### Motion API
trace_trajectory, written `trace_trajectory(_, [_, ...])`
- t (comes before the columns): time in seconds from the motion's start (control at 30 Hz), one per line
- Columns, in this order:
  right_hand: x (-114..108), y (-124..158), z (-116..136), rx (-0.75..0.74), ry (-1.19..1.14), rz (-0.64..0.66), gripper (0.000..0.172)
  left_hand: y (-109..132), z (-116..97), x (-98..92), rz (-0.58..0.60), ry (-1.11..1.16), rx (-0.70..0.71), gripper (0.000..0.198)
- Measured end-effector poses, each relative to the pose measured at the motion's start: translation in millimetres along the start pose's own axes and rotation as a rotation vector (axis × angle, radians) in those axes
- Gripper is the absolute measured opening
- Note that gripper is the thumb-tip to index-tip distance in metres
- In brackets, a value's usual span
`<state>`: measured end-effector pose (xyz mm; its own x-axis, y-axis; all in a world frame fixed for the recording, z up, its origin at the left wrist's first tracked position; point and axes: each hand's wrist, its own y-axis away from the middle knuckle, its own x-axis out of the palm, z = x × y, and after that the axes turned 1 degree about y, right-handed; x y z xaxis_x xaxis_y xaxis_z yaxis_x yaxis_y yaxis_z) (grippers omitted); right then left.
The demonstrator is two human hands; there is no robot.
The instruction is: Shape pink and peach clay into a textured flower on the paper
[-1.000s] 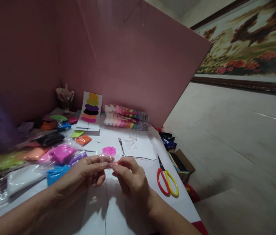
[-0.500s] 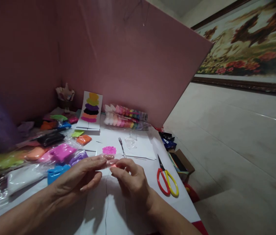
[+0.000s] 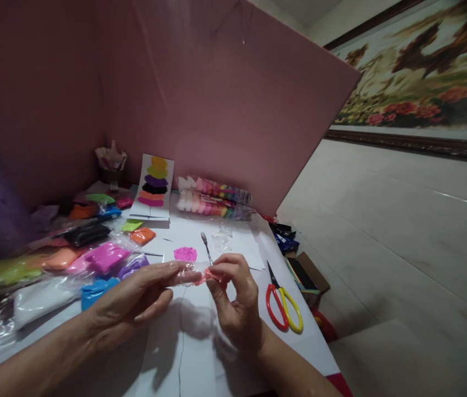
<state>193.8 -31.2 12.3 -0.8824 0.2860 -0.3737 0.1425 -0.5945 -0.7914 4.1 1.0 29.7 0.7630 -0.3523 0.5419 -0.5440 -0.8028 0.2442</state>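
Note:
My left hand (image 3: pixel 136 300) and my right hand (image 3: pixel 233 298) meet above the white table (image 3: pixel 200 358). Between their fingertips is a small clear plastic packet of pink clay (image 3: pixel 196 277). The left thumb and fingers pinch the packet's left end; the right fingers pinch its pink right end, with the right wrist turned palm towards me. Just beyond the hands lie a flattened pink clay piece (image 3: pixel 185 253) and a small metal fork (image 3: pixel 206 248) on white paper.
Red and yellow scissors (image 3: pixel 282 305) lie right of my right hand. Bags of coloured clay (image 3: pixel 92 256) crowd the table's left side. A card with stacked clay colours (image 3: pixel 153 187) and a pack of clay sticks (image 3: pixel 212 201) stand against the pink board. Boxes (image 3: pixel 303 273) sit past the table's right edge.
My right hand has turned palm towards me and lifted slightly, drawing the packet's pink end rightwards. My left hand stays pinching the other end.

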Motion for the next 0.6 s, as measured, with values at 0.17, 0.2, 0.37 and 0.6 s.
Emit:
trace_trajectory(0.17, [2.1,-2.5,-2.8,0.253,-0.171,0.041,0.010,-0.5,-0.3,-3.4,-0.002,0.082,-0.046,0.016])
trace_trajectory(0.2, [3.4,-2.3,-4.1,0.320,-0.240,0.054,0.011,0.2,-0.6,-3.1,0.007,0.090,-0.046,0.015])
trace_trajectory(0.37, [8.1,-4.0,-7.0,0.569,-0.536,-0.037,0.022,2.2,-1.7,3.1,-0.018,-0.003,0.020,0.011])
trace_trajectory(0.6, [10.7,-7.2,-6.3,0.812,-0.762,-0.080,0.030,0.2,6.7,5.2,-0.193,-0.378,0.251,0.026])
